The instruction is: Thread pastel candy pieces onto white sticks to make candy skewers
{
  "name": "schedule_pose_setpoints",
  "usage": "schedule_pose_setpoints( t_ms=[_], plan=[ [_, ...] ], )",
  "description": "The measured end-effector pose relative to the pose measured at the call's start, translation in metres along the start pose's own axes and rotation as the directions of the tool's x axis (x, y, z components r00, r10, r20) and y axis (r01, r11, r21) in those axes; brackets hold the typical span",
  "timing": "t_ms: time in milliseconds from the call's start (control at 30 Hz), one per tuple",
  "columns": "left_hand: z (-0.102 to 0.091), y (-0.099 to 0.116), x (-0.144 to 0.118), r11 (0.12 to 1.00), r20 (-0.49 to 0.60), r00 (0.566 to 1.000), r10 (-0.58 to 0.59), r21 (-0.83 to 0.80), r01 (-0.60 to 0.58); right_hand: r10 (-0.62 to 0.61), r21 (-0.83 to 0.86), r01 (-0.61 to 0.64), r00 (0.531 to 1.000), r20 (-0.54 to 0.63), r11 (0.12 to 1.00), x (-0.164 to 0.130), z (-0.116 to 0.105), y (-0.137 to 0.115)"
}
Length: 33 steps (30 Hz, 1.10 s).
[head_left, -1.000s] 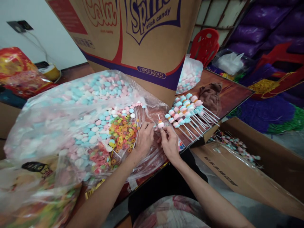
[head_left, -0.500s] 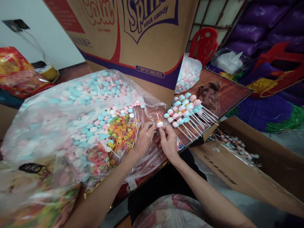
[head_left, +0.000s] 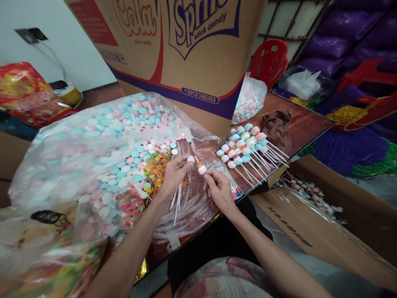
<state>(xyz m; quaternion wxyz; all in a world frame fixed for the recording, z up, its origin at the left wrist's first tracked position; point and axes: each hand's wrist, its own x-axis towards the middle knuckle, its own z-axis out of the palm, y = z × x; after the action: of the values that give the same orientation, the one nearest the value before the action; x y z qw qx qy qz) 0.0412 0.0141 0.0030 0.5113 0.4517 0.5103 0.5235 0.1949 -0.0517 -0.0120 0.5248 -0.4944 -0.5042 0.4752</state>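
The right hand (head_left: 218, 188) pinches a thin white stick carrying a pink-and-white candy (head_left: 201, 168), its axis tilted up-left toward the nearby left hand (head_left: 173, 176), which grips a pink candy disc (head_left: 190, 159) and spare white sticks (head_left: 177, 200).

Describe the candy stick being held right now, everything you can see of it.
The candy stick is a thin white stick, tilted up to the left, with a few pastel discs threaded near its top: pale pink lowest, orange and blue above. The right hand pinches its lower end; the left hand, holding a pink disc, meets its tip. It hangs above the clear plastic bag.
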Motion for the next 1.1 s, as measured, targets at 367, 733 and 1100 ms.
schedule_pose_setpoints(
  t_ms=[367,733,1100],
  plan=[
    [-0.011,0.009,-0.005,0.989,-0.073,0.993,-0.088,-0.122,0.078,-0.035,-0.067,0.042,0.993,0.115,0.997,-0.001,0.002,0.0],
    [-0.019,0.004,-0.002,0.997,-0.015,0.998,0.057,0.054,-0.056,-0.024,-0.118,0.038,0.993,0.118,0.992,0.0,0.003,0.002],
    [-0.004,-0.013,-0.019,0.812,0.058,0.942,0.331,0.49,-0.316,-0.076,-0.219,0.092,0.994,0.08,0.971,-0.002,0.001,0.003]
  ],
)
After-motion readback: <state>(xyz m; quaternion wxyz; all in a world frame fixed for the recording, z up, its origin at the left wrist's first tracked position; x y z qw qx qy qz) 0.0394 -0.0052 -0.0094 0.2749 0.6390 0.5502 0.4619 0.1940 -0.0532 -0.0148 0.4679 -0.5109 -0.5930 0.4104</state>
